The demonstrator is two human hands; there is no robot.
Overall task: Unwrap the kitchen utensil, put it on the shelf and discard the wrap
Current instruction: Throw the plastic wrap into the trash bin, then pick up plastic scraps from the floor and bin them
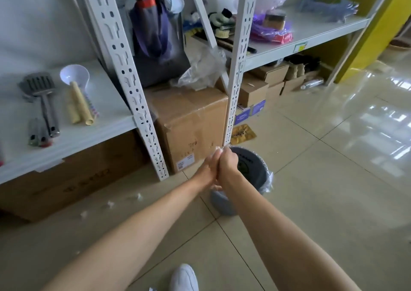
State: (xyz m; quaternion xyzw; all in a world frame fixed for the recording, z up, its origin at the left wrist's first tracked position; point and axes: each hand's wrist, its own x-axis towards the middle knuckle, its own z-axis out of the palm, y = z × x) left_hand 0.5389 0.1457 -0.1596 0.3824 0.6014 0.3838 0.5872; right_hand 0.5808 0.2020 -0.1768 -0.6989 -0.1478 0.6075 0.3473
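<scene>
Clear wrap [219, 150]: squeezed between both hands, above grey bin [255, 175].
Left hand [208, 166]: fingers curled on wrap.
Right hand [228, 162]: also gripping wrap.
Utensils: spatula [41, 90] lies on white shelf [66, 139].

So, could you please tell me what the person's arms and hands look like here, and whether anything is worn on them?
Both forearms are bare: no sleeves, gloves or watch show. The left hand and right hand show no rings.
</scene>
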